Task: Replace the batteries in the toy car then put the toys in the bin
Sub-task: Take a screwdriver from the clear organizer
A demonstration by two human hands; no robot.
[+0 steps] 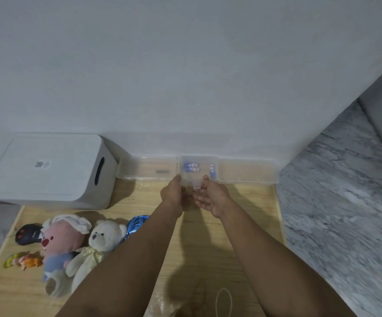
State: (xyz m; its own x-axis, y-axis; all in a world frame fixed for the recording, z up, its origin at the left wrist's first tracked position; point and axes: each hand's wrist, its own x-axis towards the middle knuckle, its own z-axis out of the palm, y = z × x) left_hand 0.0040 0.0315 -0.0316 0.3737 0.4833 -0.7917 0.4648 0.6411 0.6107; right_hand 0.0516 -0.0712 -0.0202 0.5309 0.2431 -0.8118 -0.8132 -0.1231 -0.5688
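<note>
A small clear battery box (215,161) sits against the wall, with two blue batteries (192,167) on its left side and one (212,171) on its right. My left hand (171,194) grips the box's front left corner. My right hand (213,198) pinches the front edge, thumb on top and fingers beneath. The shiny blue toy car (137,223) lies on the wooden mat, half hidden behind my left forearm. The white bin (46,170) with its lid on stands at the left.
Long clear trays (147,169) (248,173) flank the box along the wall. A pink plush (59,241), a white teddy bear (98,243), a black toy (27,233) and a small orange-yellow toy (23,261) lie at the left. Marble floor (334,191) borders the mat on the right.
</note>
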